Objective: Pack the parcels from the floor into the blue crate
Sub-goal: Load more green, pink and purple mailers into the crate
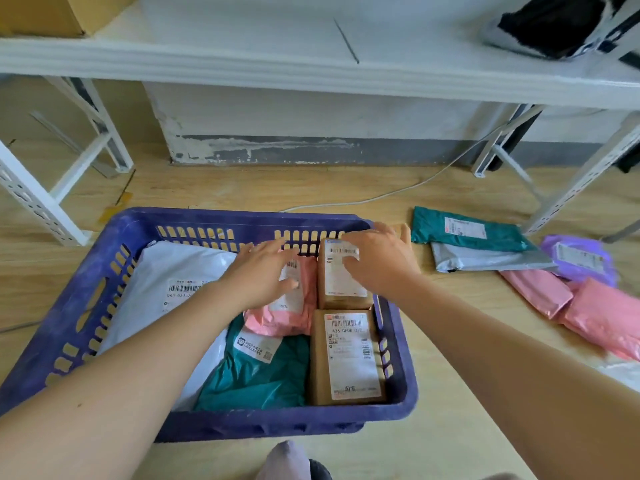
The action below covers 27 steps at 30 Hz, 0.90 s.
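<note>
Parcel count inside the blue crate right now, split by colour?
white bag: 1
pink bag: 1
teal bag: 1
brown boxes: 2
Total in the blue crate: 5

Blue crate point(145, 223) open-topped, parcel-filled; low shelf point(311, 69) overhangs beyond.

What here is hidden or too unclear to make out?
Head view:
- Far cardboard box label: partly covered by the right hand.
- Pink parcel in the blue crate: top hidden under the left hand.
- White mailer label: cut by the left forearm.
- Loose pink parcels: run off the right edge.
- Fine label print: too small to read.
</note>
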{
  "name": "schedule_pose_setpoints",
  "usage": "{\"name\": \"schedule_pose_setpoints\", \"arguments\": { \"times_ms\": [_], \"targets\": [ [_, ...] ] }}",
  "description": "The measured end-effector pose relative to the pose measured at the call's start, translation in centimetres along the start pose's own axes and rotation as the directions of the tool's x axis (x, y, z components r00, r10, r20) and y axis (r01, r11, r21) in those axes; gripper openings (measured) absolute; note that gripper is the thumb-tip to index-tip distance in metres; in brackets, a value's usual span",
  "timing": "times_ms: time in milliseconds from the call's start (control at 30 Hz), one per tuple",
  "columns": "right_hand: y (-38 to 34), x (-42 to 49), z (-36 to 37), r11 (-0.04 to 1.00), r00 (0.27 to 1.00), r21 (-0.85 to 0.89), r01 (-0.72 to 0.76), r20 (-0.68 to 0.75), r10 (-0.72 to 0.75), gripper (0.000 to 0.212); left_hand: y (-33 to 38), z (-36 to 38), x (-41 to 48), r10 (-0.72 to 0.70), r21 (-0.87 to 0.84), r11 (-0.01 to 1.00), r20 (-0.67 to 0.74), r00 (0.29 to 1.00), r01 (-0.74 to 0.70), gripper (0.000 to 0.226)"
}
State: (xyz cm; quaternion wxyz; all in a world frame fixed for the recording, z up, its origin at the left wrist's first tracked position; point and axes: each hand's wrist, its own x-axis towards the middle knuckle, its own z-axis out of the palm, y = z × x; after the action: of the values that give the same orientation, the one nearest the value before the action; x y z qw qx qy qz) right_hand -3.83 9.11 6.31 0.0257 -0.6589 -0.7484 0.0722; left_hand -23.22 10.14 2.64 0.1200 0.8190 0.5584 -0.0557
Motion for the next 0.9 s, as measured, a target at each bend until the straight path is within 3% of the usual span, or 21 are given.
{"name": "schedule_pose_setpoints", "arguments": {
  "times_ms": [300,567,900],
  "targets": [
    [8.2,-8.1,-4.0,0.977,0.974,0.081,-0.195,-0.102,0.203,0.037,11.7,-5.2,0.1,0.206,-0.088,0.973,-0.075,0.976,-0.212,0.051],
    [18.2,-17.8,-3.8,0.912,0.897,0.096,-0.399,-0.164,0.41,0.035,25.4,-4.7,1.9,0.466,-0.071,0.882,-0.014,0.884,-0.466,0.045],
    [31.2,-28.1,1.2,0.68,0.68,0.164,-0.715,-0.067,0.731,0.036,40.4,2.1,5.4,0.668,0.009,0.738,0.132,0.732,-0.675,0.044]
  ]
}}
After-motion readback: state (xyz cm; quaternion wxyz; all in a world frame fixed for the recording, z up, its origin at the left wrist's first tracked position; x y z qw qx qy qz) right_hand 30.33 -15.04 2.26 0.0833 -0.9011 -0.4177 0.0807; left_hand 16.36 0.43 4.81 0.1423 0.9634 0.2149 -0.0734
